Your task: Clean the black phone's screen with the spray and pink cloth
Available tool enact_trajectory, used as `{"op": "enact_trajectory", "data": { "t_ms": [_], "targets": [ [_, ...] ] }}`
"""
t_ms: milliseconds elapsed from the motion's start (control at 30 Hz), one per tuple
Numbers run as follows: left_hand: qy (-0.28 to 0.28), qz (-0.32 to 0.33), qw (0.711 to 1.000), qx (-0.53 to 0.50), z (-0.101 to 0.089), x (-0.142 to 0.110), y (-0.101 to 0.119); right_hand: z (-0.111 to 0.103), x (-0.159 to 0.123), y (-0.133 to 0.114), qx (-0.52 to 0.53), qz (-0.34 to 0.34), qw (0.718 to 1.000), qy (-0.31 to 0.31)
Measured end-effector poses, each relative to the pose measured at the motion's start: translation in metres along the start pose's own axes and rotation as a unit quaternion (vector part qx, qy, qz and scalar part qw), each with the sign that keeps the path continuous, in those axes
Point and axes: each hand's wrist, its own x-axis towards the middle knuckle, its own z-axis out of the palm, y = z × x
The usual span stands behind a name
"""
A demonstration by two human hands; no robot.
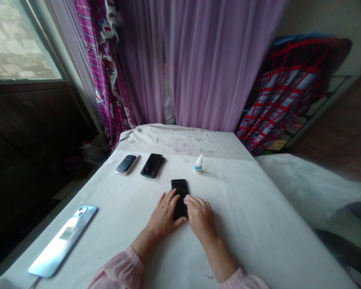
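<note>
A black smartphone (181, 206) lies flat on the white-covered table in front of me, its dark face up. My left hand (166, 213) rests along its left side, fingers stretched over the edge and thumb across the bottom end. On the right side of the phone, my right hand (201, 214) is closed on a small pink piece of cloth or sponge (186, 199), pressed against the phone's right edge. Most of the pink piece is hidden under my fingers. Beyond the phone stands a small white dropper bottle (199, 164) with a blue label.
To the left lies a large pale-blue phone (64, 241), back up, with a cord at its lower end. Farther off are two stacked phones (126, 163) and another dark pair (152, 165). The white cloth (243, 224) covers the table; purple curtains (204, 64) hang behind it.
</note>
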Motion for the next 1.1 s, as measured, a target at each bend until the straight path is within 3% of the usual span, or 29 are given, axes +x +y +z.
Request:
{"op": "enact_trajectory", "data": {
  "t_ms": [233, 600, 933, 1100],
  "targets": [
    [0.005, 0.010, 1.000, -0.009, 0.001, 0.000, -0.001, 0.002, 0.006, 0.004, -0.003, -0.008, 1.000, -0.017],
    [0.015, 0.016, 0.999, -0.023, 0.001, 0.000, 0.000, 0.013, 0.065, 0.008, -0.019, 0.011, 0.999, -0.047],
    [0.019, 0.010, 0.999, -0.036, 0.003, 0.001, 0.000, 0.006, 0.027, 0.008, -0.038, -0.017, 0.998, -0.056],
    [0.019, 0.014, 0.999, -0.041, 0.002, 0.000, 0.000, 0.011, 0.053, 0.011, -0.036, 0.001, 0.997, -0.072]
  ]
}}
